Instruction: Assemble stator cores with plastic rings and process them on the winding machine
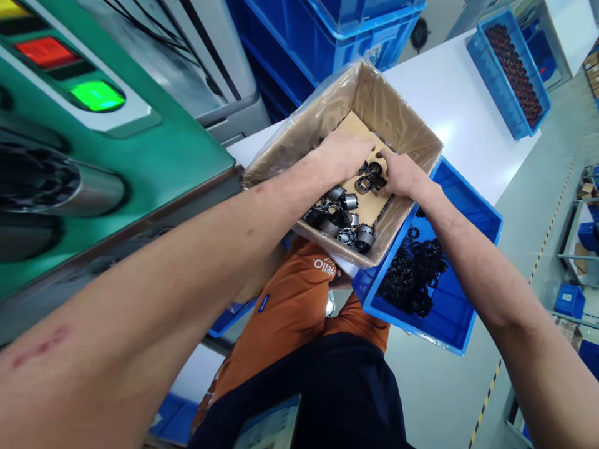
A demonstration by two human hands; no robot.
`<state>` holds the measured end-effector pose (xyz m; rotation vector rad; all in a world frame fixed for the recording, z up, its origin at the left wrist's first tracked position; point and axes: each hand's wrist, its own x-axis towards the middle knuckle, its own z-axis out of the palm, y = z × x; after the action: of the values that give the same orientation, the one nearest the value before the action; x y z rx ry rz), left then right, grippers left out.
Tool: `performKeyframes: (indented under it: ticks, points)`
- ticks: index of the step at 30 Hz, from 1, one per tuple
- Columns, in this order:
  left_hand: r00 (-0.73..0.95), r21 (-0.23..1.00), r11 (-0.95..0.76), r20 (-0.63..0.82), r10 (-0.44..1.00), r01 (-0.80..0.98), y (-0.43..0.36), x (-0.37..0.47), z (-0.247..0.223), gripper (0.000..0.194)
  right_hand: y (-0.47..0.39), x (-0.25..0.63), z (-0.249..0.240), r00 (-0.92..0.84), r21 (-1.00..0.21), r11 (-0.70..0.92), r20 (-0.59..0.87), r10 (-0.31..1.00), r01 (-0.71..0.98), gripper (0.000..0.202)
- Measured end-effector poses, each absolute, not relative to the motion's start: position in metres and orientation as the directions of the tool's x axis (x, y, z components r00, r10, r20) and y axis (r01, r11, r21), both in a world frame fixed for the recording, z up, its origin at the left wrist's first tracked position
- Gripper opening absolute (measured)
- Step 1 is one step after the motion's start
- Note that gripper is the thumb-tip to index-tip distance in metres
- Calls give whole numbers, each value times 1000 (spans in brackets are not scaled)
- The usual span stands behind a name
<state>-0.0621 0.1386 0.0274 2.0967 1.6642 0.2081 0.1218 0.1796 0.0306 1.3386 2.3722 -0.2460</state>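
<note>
Both hands are inside a plastic-lined cardboard box (407, 115), over a flat cardboard sheet (355, 128). My left hand (349, 154) is bent with its fingers curled near the sheet's middle; what they hold, if anything, is hidden. Opposite it, my right hand (401, 173) has its fingers apart, beside a small cluster of black toothed rings (372, 179) lying on the sheet. Whether its fingertips touch those rings is unclear. More metal cylinders with black toothed ends (349, 218) lie jumbled in the near part of the box.
Below my right forearm sits a blue bin (468, 312) holding many black toothed rings (412, 271). A green machine (187, 149) with lit buttons stands left. Blue crates (369, 43) are stacked behind. On the white table (449, 100), another blue bin (508, 115) holds reddish-brown parts.
</note>
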Motion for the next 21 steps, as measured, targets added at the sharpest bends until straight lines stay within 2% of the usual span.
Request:
performKeyframes:
  ticks: [2, 5, 7, 9, 13, 15, 18, 21]
  points:
    - [254, 390, -198, -98, 962, 899, 109, -65, 47, 55, 169, 119, 37, -476, 22, 515, -354, 806, 857, 81]
    - [263, 453, -273, 87, 961, 849, 35, -68, 61, 53, 150, 109, 39, -475, 21, 507, -319, 820, 862, 56]
    - [254, 574, -393, 310, 916, 718, -27, -70, 54, 36, 141, 99, 35, -457, 30, 498, -350, 817, 867, 53]
    - [175, 655, -451, 444, 879, 606, -94, -73, 37, 23, 139, 90, 29, -425, 51, 473, -362, 830, 880, 54]
    - [19, 728, -340, 410, 912, 595, -212, -89, 6, 23, 145, 82, 26, -347, 101, 402, -344, 873, 910, 59]
    - [-81, 718, -255, 398, 914, 647, -255, -103, 5, 24, 147, 80, 30, -317, 109, 373, -346, 883, 921, 60]
    - [-225, 628, -155, 482, 847, 763, -300, -134, 19, 24, 150, 80, 35, -293, 96, 345, -350, 890, 934, 52]
    - [-342, 505, -39, 638, 690, 862, -332, -175, 42, 21, 155, 81, 31, -264, 74, 302, -325, 908, 950, 28]
